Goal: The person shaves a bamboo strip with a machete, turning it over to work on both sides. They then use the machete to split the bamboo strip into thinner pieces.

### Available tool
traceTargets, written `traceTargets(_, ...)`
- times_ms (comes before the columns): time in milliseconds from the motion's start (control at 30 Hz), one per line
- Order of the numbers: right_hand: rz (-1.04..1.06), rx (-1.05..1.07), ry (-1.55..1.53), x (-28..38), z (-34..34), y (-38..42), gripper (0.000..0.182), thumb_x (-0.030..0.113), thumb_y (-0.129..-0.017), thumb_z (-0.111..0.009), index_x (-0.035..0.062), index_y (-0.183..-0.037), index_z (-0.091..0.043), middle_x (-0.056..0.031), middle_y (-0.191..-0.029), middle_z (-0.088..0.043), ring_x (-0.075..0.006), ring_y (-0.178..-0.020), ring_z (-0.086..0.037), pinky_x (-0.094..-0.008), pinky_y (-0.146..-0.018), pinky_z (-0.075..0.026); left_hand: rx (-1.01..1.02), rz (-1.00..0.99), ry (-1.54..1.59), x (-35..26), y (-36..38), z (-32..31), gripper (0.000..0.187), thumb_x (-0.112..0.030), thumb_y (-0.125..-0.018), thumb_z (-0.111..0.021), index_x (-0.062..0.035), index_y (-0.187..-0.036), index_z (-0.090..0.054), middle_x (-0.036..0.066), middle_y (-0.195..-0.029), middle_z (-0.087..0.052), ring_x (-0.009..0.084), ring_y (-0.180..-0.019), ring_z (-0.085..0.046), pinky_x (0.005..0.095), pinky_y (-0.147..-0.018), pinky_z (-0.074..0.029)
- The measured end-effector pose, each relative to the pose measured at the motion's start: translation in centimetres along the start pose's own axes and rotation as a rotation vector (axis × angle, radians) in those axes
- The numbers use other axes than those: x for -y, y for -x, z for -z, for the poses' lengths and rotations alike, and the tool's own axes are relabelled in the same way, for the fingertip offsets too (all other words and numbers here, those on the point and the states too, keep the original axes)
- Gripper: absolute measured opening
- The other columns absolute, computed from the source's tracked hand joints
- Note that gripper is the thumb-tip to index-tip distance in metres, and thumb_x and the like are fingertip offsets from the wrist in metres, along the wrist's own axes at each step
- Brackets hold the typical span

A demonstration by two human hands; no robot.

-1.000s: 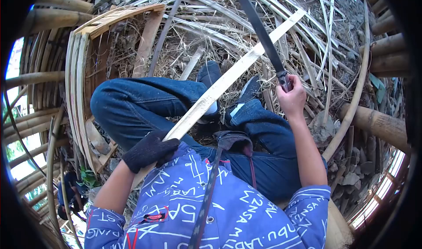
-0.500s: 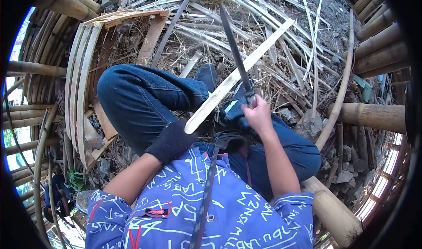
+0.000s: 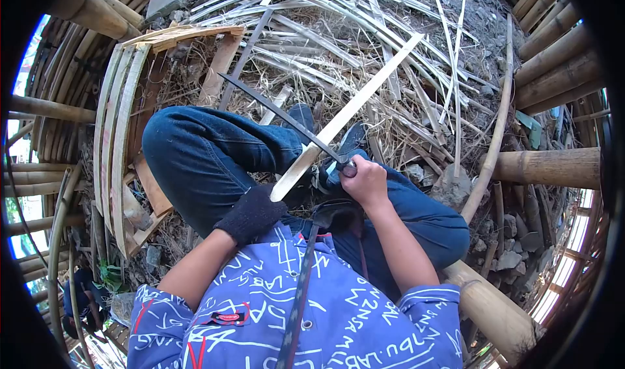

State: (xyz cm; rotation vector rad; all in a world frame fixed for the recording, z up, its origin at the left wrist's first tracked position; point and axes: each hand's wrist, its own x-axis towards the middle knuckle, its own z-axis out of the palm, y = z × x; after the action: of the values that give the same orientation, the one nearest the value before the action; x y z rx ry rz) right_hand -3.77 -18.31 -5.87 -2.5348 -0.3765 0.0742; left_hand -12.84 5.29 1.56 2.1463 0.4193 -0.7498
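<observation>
My left hand (image 3: 252, 214), in a black knit glove, is closed round the near end of a pale bamboo strip (image 3: 351, 112). The strip slants up and away to the right, over the gap between my bent legs. Bare, my right hand (image 3: 364, 181) grips the dark handle of a long machete (image 3: 277, 108). Its blade points up and left and crosses the strip a little beyond my glove. The near end of the strip shows just above the glove, while the gloved fingers are partly hidden.
Split bamboo strips (image 3: 312, 37) and shavings litter the ground ahead. On the left stands a curved wooden frame (image 3: 120, 141). Thick bamboo poles (image 3: 547, 168) run along the right side. Broken stones (image 3: 511, 259) lie near my right knee. A person (image 3: 84, 300) is at the lower left.
The machete has swung from pointing up to pointing left, its blade now lying across the strip nearer my glove. My right hand has moved slightly down and left; the left keeps its grip.
</observation>
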Motion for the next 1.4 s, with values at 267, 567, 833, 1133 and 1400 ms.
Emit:
traceTargets(267, -0.090, 0.115, -0.138, -0.8, -0.5, -0.4, 0.016, 0.019, -0.072, -0.064, 0.0039, -0.071, -0.060, -0.0227, -0.069, -0.062, -0.0413, -0.069, -0.062, -0.0487, -0.062, -0.050, -0.027, -0.077, -0.033, 0.7, -1.8, -1.3, 0.036, -0.022, -0.073, -0.059, 0.0067, -0.095, -0.060, 0.032, -0.087, -0.061, 0.0455, -0.085, -0.061, 0.0476, -0.076, -0.049)
traceTargets(567, -0.071, 0.169, -0.055, -1.2, 0.5, -0.1, 0.016, 0.020, -0.072, -0.063, 0.0042, -0.073, -0.062, -0.0221, -0.068, -0.063, -0.0410, -0.069, -0.063, -0.0495, -0.065, -0.052, -0.041, -0.175, 0.003, -0.7, -2.9, -0.2, 0.034, -0.012, -0.072, -0.055, 0.0056, -0.101, -0.058, 0.030, -0.084, -0.062, 0.0421, -0.081, -0.063, 0.0439, -0.072, -0.048)
traceTargets(833, -0.182, 0.067, 0.110, -4.4, -0.4, -2.8, 0.017, 0.019, -0.071, -0.059, 0.0027, -0.070, -0.064, -0.0235, -0.072, -0.064, -0.0416, -0.070, -0.064, -0.0485, -0.068, -0.053, -0.082, -0.181, -0.092, -1.0, -1.9, 0.7, 0.030, -0.010, -0.071, -0.056, 0.0054, -0.096, -0.059, 0.030, -0.085, -0.062, 0.0456, -0.084, -0.061, 0.0461, -0.072, -0.047)
traceTargets(1133, -0.132, 0.054, 0.026, -4.2, -0.1, -2.4, 0.020, 0.021, -0.075, -0.056, 0.0032, -0.071, -0.064, -0.0238, -0.066, -0.062, -0.0414, -0.069, -0.064, -0.0503, -0.068, -0.052, -0.052, -0.176, -0.064, 0.1, -0.7, 1.5, 0.026, -0.009, -0.073, -0.056, 0.0050, -0.096, -0.057, 0.032, -0.081, -0.060, 0.0477, -0.079, -0.060, 0.0484, -0.067, -0.048)
traceTargets(1400, -0.392, 0.095, 0.131, -6.6, -0.3, -4.6, 0.024, 0.023, -0.074, -0.060, 0.0016, -0.078, -0.069, -0.0238, -0.077, -0.066, -0.0402, -0.075, -0.065, -0.0476, -0.072, -0.053, -0.031, -0.054, -0.195, 1.5, 1.7, 1.4, 0.029, -0.015, -0.077, -0.060, 0.0019, -0.100, -0.053, 0.029, -0.082, -0.062, 0.0484, -0.080, -0.060, 0.0539, -0.069, -0.047)
